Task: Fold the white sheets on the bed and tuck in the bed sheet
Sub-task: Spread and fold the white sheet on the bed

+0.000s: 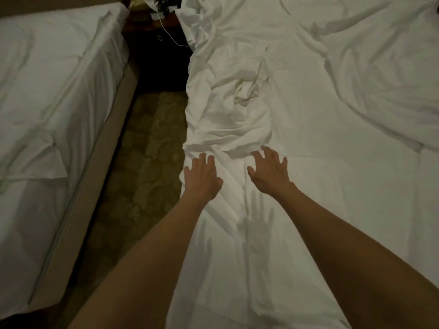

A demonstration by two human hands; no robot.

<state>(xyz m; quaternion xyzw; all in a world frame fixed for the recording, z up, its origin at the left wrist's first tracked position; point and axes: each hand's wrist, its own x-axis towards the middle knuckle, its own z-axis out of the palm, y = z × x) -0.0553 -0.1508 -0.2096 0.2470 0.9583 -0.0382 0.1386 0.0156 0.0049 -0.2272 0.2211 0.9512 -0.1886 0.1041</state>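
A white bed sheet (320,186) covers the bed on the right and lies fairly flat near me. A bunched, wrinkled heap of white sheet (232,119) sits along the bed's left edge. Both my arms reach forward over the bed. My left hand (202,178) hovers at the bed's left edge just below the heap, fingers spread and holding nothing. My right hand (269,173) is beside it, fingers spread, fingertips close to the heap's lower fold. Whether the hands touch the cloth cannot be told; their shadows fall on the sheet below.
A second loose white sheet (380,74) lies crumpled at the bed's far right. Another made bed (54,96) stands at the left. A patterned carpet aisle (147,150) runs between the beds. A dark nightstand (156,32) with a white cable stands at the aisle's far end.
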